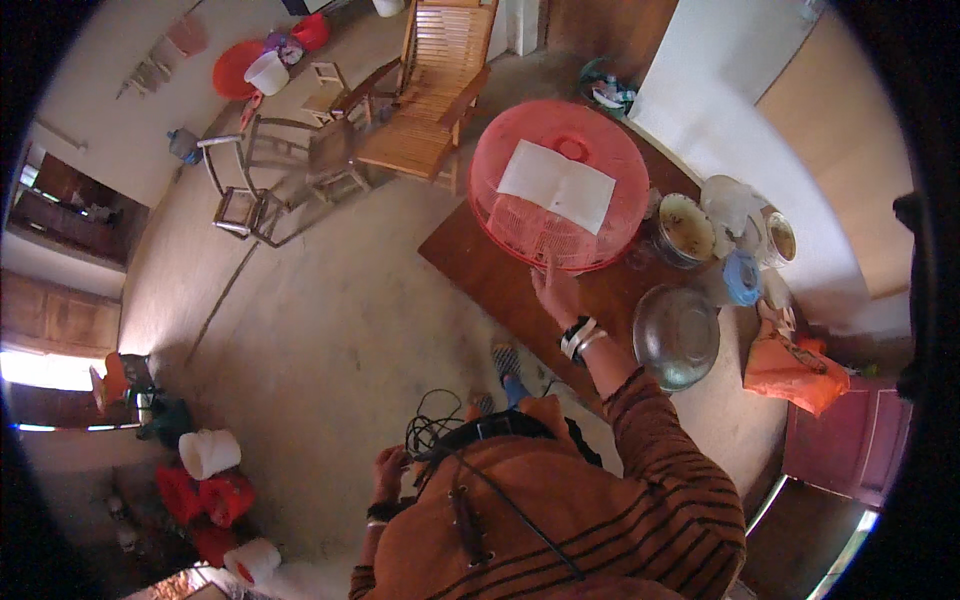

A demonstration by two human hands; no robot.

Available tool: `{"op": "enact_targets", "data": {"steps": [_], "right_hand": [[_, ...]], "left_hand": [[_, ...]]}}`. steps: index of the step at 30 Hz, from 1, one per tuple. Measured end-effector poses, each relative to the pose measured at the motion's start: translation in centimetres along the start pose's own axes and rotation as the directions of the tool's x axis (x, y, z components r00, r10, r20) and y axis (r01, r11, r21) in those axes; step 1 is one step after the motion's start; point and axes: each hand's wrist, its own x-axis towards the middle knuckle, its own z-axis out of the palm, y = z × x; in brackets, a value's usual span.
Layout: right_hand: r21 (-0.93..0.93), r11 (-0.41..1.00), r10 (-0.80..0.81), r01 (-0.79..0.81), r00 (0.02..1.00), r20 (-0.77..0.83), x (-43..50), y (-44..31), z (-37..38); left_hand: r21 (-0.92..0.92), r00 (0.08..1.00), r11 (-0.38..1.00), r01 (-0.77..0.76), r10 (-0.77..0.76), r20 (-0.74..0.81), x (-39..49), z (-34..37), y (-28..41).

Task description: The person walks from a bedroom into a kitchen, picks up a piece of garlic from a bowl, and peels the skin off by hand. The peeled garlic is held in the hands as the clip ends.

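Note:
A round red plastic mesh food cover (487,176) sits on the brown wooden table (457,247). On top of it lies a white open booklet or folded sheet (556,184). My right hand (559,292) reaches over the table, its fingertips at the cover's near rim; whether they grip the rim is unclear. What the cover hides cannot be made out. Down at my left side, my left hand (390,469) is beside a bundle of black cable (429,427) at my waist. Its fingers are bent and partly hidden, so a hold on the cable cannot be confirmed.
Right of the cover stand a bowl with brownish contents (686,229), a metal basin (675,337), a blue-lidded container (741,277) and a jar (780,238). An orange bag (795,367) lies beyond. A bamboo recliner (435,112) and small wooden chairs (238,210) stand across the floor.

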Motion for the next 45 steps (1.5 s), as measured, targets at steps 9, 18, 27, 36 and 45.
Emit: {"op": "enact_targets", "data": {"steps": [9, 18, 27, 36, 45], "right_hand": [[0.276, 0.960, -0.020, -0.039, 0.977, 0.210, -17.3, -2.8, -4.2], [0.560, 0.827, -0.020, -0.050, 0.993, 0.119, -31.7, 3.0, -11.6], [0.400, 0.828, 0.288, -0.392, 0.911, 0.296, -48.4, 19.5, -12.3], [0.559, 0.378, 0.639, -0.738, 0.645, 0.419, -68.1, 36.0, -18.1], [0.596, 0.478, 0.630, -0.645, 0.725, 0.278, -71.1, 45.0, -19.3]], "left_hand": [[0.459, 0.879, 0.757, -0.464, 0.329, 0.346, 6.5, -3.2, -4.4], [0.096, 0.949, 0.990, -0.103, 0.069, 0.309, 2.1, 1.0, -5.4], [0.454, 0.693, 0.604, -0.655, 0.240, 0.680, -1.8, 12.1, -14.8], [0.464, 0.548, 0.496, -0.734, 0.030, 0.836, -13.3, 29.4, -23.1], [0.490, 0.759, 0.816, -0.308, -0.100, 0.643, -10.3, 40.2, -22.7]]}}
